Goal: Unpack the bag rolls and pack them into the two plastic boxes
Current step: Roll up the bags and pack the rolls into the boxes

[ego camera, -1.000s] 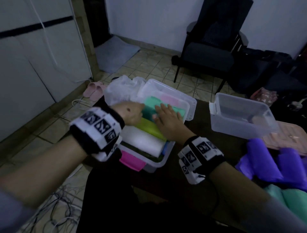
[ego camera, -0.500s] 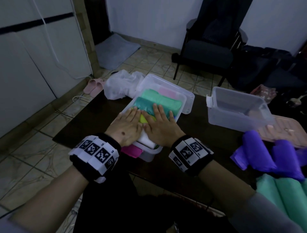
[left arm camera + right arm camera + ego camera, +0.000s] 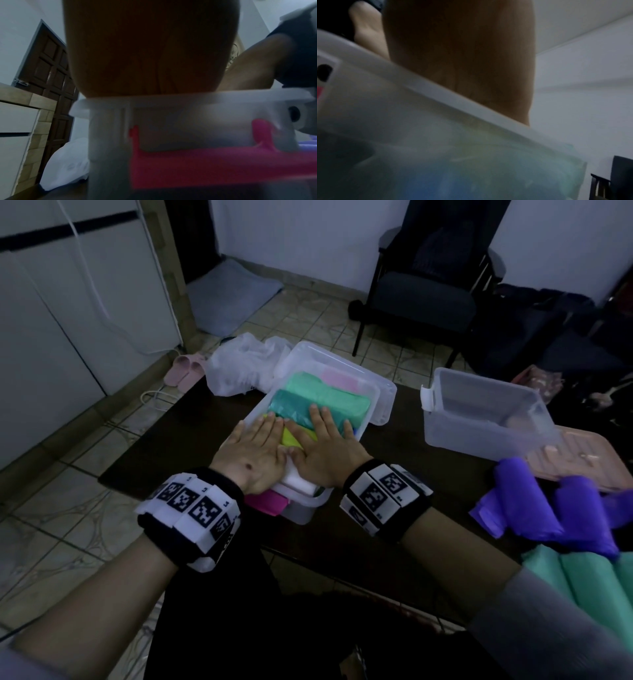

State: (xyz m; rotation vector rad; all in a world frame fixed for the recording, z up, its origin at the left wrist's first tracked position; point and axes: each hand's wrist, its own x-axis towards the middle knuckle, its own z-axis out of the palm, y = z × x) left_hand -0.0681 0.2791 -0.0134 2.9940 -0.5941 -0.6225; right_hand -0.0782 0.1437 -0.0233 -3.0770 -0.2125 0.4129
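Both hands lie flat, fingers straight, side by side on the bag rolls (image 3: 318, 402) packed in the clear plastic box (image 3: 383, 398) at frame centre: left hand (image 3: 255, 455) and right hand (image 3: 325, 451) press down, each grip released, grasping nothing. The second plastic box (image 3: 445, 422) stands to the right on the dark worktop (image 3: 178, 446). Purple rolls (image 3: 534, 501) lie at lower right.

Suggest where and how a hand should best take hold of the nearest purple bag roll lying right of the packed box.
Probably around the middle of the nearest purple bag roll, coming from above with fingers across its width. It lies flat on the dark table, soft and elongated, with another roll close on its right, so an end grip would likely let it sag or unroll.
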